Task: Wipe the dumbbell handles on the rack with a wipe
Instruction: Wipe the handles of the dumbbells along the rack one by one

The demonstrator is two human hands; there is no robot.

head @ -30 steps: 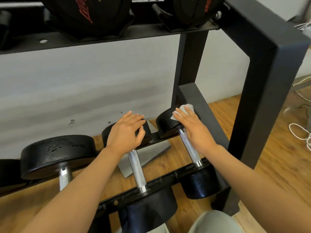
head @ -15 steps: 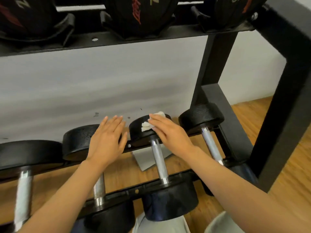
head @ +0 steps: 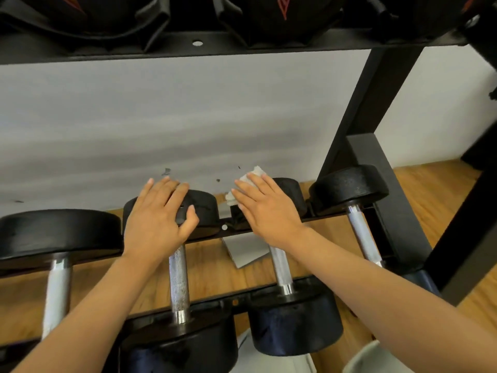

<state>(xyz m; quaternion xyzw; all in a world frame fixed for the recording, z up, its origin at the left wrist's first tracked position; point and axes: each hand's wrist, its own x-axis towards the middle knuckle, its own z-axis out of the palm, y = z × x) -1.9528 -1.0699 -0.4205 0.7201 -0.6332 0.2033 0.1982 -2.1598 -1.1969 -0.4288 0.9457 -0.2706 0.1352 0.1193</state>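
The right hand hides most of the wipe beneath it.

A black metal rack carries 4 dumbbells across its lower rails, black heads at each end, knurled steel handles bridging the gap. Its upper shelf holds dark weights, perhaps kettlebells. Below, a pale sheet lies on the wooden floor.
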